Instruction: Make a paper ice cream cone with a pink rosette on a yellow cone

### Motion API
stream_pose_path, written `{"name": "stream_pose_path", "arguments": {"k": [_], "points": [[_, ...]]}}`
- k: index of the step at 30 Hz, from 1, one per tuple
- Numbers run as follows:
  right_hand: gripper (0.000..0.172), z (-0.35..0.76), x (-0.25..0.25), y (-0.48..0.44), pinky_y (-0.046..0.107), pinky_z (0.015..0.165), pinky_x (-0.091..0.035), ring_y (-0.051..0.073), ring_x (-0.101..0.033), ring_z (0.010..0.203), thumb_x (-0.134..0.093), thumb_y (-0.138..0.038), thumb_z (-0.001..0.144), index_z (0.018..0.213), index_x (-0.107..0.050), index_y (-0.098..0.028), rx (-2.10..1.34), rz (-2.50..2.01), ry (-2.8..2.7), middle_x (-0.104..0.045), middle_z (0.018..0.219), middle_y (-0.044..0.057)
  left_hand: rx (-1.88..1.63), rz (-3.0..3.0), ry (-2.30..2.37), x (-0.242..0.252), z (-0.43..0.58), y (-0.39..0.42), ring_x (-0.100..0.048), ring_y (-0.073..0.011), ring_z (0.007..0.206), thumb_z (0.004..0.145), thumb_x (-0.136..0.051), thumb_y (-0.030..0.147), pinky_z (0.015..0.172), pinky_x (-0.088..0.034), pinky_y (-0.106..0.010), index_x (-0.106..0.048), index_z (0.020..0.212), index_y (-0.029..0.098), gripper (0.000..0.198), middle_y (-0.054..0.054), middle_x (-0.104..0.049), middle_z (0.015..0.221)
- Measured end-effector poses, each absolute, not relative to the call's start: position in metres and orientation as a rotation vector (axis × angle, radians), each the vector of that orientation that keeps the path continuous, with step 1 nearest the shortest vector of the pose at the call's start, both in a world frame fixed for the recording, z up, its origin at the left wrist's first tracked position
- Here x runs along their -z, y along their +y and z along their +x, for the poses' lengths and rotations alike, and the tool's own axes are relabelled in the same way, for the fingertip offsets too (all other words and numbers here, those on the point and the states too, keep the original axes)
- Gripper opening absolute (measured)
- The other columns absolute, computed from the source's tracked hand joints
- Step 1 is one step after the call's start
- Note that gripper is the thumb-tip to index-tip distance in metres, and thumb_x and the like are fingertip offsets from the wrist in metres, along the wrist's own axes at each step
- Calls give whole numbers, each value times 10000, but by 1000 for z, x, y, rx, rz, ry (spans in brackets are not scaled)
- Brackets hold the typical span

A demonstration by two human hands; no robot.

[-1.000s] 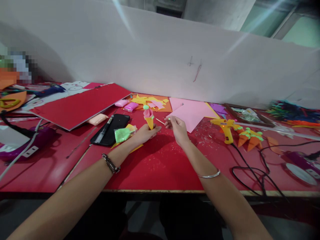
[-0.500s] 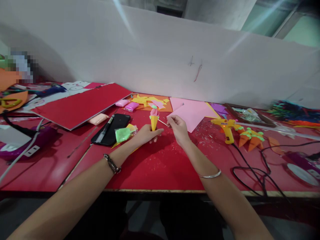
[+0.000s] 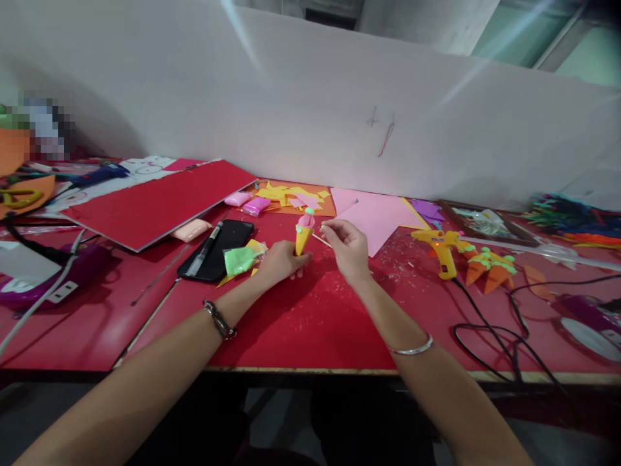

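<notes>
My left hand (image 3: 283, 262) is closed around a small craft ice cream cone (image 3: 303, 241). It has a yellow cone, a pink scoop, green bits at the rim and a green ball on top, and tilts slightly right. Just right of it, my right hand (image 3: 348, 246) is closed in a pinch, thumb and index finger together. Whatever sits between those fingertips is too small to make out. A thin pale stick (image 3: 322, 240) shows just below them; whether it is held or lies on the table I cannot tell.
Left are a black phone (image 3: 233, 234) with a pen on it, a green clay packet (image 3: 240, 260) and a red board (image 3: 165, 204). Pink paper (image 3: 371, 217) lies behind. At right, a yellow glue gun (image 3: 439, 249) with a looping black cord stands near orange craft cones (image 3: 490, 272).
The ice cream cone has tipped to the right in my left hand. My right fingertips have drawn a little up, closer to the scoop, and the stick appears slightly farther right.
</notes>
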State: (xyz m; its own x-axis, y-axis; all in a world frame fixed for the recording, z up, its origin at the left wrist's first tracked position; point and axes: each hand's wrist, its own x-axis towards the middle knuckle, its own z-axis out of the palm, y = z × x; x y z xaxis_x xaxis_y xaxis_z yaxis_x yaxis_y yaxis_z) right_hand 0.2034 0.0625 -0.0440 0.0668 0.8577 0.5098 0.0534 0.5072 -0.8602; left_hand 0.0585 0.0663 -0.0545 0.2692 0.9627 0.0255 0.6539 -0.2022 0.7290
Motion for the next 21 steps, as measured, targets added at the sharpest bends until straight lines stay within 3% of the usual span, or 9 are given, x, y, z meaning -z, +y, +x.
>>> {"name": "stream_pose_path", "arguments": {"k": [8, 21], "points": [[68, 197, 42, 54, 315, 829, -436, 145, -501, 875, -585, -270, 734, 788, -625, -261, -393, -892, -1650, -474, 880, 13, -629, 2011, 1505, 51, 64, 60, -453, -88, 334, 723, -470, 346, 418, -327, -195, -521, 400, 157, 378, 8, -472, 323], [67, 197, 45, 57, 281, 860, -438, 128, -496, 936, -551, -216, 732, 775, -600, -232, -569, -920, -1555, -455, 917, 19, -665, 2086, 1520, 48, 66, 56, -428, -94, 342, 731, -457, 320, 432, -294, -204, -496, 409, 156, 364, 1, -468, 336]]}}
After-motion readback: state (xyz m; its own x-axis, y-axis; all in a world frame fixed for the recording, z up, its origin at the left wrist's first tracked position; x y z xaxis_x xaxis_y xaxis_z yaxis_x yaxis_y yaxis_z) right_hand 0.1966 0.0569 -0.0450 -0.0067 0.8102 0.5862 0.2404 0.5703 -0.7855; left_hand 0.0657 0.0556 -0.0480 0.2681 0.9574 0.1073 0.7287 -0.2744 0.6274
